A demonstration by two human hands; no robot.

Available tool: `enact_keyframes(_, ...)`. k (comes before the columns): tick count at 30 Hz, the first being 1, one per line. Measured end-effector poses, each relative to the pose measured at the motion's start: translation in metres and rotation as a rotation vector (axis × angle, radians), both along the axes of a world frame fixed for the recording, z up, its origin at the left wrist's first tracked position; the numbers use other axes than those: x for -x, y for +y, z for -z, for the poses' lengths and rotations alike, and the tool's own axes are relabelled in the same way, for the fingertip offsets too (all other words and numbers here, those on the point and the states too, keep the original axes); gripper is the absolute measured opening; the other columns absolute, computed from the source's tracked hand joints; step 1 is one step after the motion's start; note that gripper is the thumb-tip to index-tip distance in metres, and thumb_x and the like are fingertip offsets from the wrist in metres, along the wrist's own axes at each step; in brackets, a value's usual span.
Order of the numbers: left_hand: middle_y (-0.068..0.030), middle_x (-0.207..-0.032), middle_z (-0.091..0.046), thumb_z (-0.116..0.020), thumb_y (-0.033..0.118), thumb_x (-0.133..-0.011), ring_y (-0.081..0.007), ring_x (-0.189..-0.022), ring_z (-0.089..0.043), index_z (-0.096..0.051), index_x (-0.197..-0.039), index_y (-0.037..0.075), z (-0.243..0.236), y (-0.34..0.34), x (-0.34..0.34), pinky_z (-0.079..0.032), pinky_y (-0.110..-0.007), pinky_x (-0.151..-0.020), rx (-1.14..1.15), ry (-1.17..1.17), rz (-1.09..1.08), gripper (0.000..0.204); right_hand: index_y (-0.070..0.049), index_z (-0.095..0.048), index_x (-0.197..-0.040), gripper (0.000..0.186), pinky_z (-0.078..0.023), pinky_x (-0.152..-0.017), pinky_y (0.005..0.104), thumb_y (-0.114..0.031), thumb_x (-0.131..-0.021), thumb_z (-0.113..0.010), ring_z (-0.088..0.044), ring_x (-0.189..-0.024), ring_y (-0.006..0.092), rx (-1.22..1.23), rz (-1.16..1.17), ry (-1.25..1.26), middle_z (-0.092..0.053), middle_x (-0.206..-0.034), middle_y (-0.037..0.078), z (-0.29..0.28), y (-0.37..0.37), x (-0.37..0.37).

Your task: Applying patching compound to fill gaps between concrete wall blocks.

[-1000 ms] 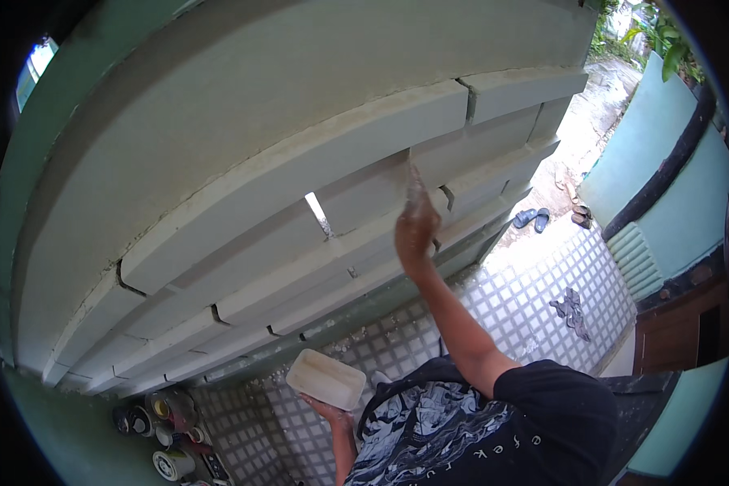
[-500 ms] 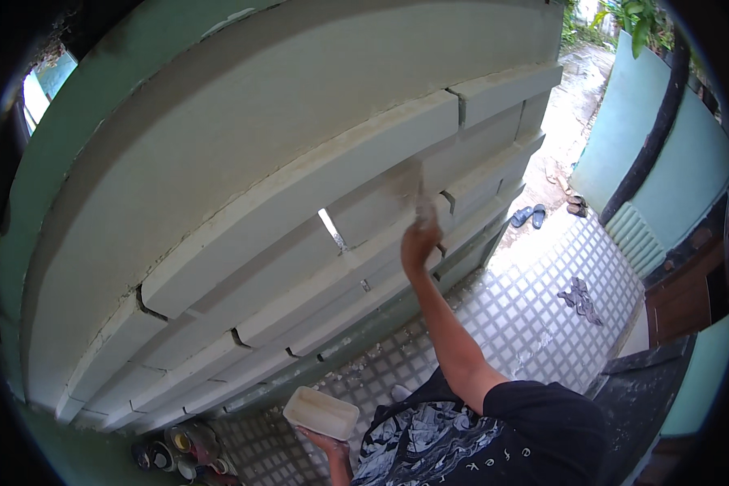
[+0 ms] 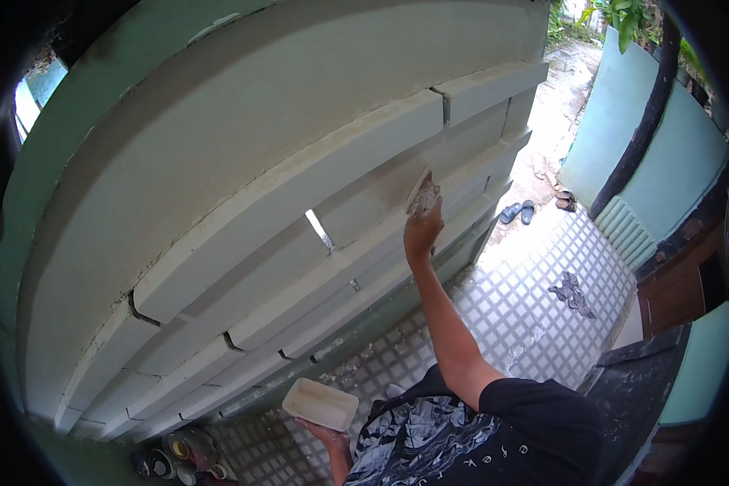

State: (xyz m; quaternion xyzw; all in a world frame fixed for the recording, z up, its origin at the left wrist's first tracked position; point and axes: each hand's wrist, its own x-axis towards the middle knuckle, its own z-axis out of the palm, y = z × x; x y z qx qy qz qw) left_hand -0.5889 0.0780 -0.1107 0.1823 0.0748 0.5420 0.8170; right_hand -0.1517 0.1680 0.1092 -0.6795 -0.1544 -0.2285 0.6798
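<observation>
My right hand [image 3: 423,228] is raised to the pale wall [image 3: 364,202], its fingers whitened and closed round a thin, flat, light-coloured tool [image 3: 417,188]. Its edge lies at the recessed band between two raised ledges; the grip hides most of it, so its exact kind is unclear. Low in front of my body, my left hand [image 3: 326,437] supports a white rectangular plastic tub [image 3: 322,403] from below and one side. A pale smear coats the inside of the tub.
Raised ledges [image 3: 300,182] with dark gaps run along the wall, and a narrow slot [image 3: 319,230] lets light through. Pots and containers [image 3: 188,454] stand at lower left. On the tiled floor [image 3: 535,308] lie a crumpled cloth [image 3: 572,294] and blue sandals [image 3: 517,212].
My right hand has turned, and the flat tool shows its edge where it was blurred before. The tub stays in my left hand. The view has shifted slightly.
</observation>
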Motion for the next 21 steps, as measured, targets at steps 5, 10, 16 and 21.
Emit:
enact_keyframes(5,-0.0042,-0.144,-0.033,-0.019,0.065,-0.090,-0.0297,-0.128,-0.039,-0.023,-0.143,0.021,0.004,-0.002,-0.006,-0.035,-0.047,-0.105,-0.018,-0.078,0.035,0.068,0.004,-0.051,-0.116,0.032,-0.047,-0.076,0.0410,-0.010,-0.087,-0.048,-0.062,-0.084,0.0389,0.074,-0.095,-0.042,-0.063,-0.092,0.024,-0.001,0.012,0.018)
enact_keyframes(10,-0.0039,-0.144,-0.033,-0.020,0.065,-0.090,-0.0294,-0.128,-0.039,-0.023,-0.143,0.021,0.001,0.004,-0.011,-0.035,-0.047,-0.105,-0.037,-0.157,0.054,0.068,0.007,-0.051,-0.106,0.028,-0.047,-0.073,0.0437,-0.012,-0.087,-0.045,-0.059,-0.083,0.0413,-0.125,-0.057,-0.078,-0.062,-0.093,0.024,0.030,-0.019,-0.014)
enact_keyframes(16,-0.0037,-0.143,-0.033,-0.021,0.065,-0.090,-0.0291,-0.128,-0.039,-0.023,-0.143,0.021,0.003,0.004,-0.018,-0.034,-0.047,-0.105,-0.065,-0.261,0.074,0.068,0.006,-0.050,-0.103,0.025,-0.042,-0.080,0.0493,-0.012,-0.087,-0.044,-0.054,-0.089,0.0434,0.279,-0.036,-0.032,-0.057,-0.094,0.025,0.040,0.010,-0.054)
enact_keyframes(21,-0.0034,-0.143,-0.033,-0.022,0.065,-0.090,-0.0289,-0.128,-0.039,-0.024,-0.143,0.022,0.002,0.004,-0.026,-0.034,-0.047,-0.105,-0.081,-0.347,0.079,0.068,0.006,-0.049,-0.103,0.024,-0.038,-0.086,0.0509,-0.012,-0.087,-0.045,-0.051,-0.095,0.0449,0.297,0.323,-0.412,-0.055,-0.099,0.027,0.061,-0.002,-0.102)
